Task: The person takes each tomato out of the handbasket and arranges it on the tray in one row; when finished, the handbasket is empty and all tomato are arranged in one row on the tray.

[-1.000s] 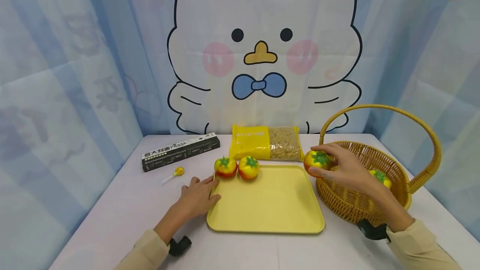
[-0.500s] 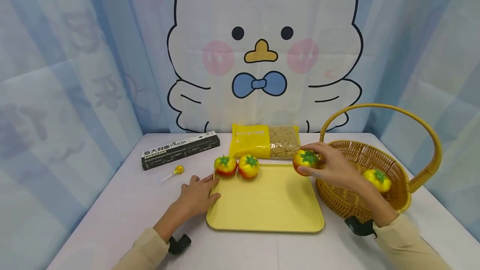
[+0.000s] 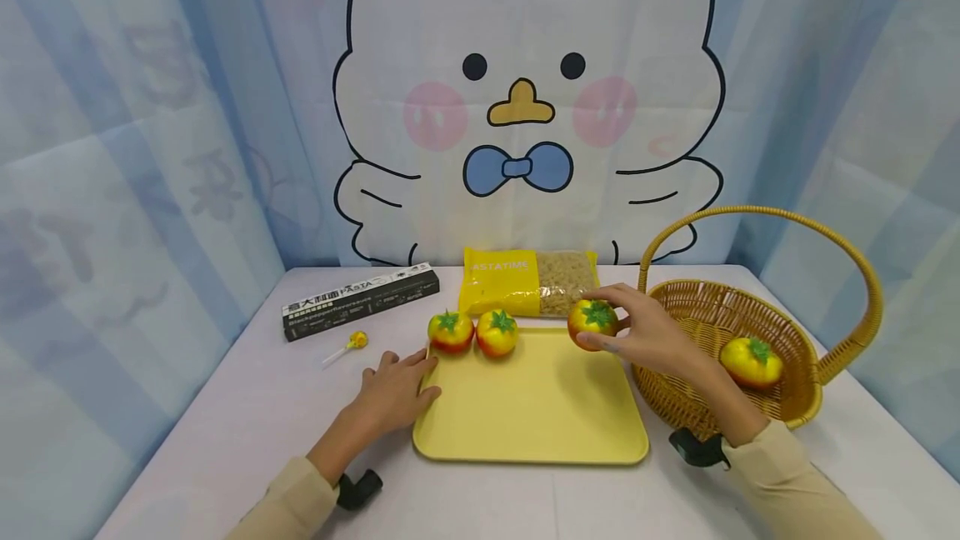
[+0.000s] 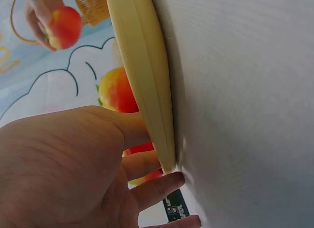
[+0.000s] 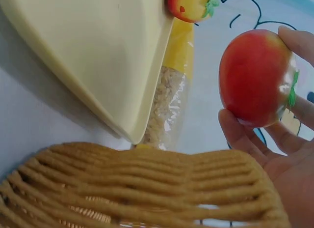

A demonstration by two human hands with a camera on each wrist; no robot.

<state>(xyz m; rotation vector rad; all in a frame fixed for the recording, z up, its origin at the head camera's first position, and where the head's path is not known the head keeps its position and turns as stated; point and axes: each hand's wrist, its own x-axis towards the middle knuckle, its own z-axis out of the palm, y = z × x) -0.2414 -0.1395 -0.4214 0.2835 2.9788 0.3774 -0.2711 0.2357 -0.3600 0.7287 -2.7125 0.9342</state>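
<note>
The right hand (image 3: 648,333) pinched a red-and-yellow tomato-like fruit (image 3: 589,325) between thumb and fingers, holding it raised near the far right corner of the yellow tray (image 3: 528,407). A second fruit (image 3: 451,333) and a third fruit (image 3: 497,335) sat side by side at the far left corner; a fourth fruit (image 3: 750,362) lay in the wicker basket (image 3: 663,394). The left hand (image 3: 392,392) rested at the tray's left rim, its fingers spread. The glossy skin and moulded look suggested a light imitation, probably smooth enough to slip or roll if loosely held; whether the body was stiff or soft could not be told, since no dent showed beneath the fingers. Its widest girth seemed the soundest hold, with thumb and fingers opposed, whereas the green leafy top (image 3: 597,313) looked thin and probably liable to bend or come loose under a pull
</note>
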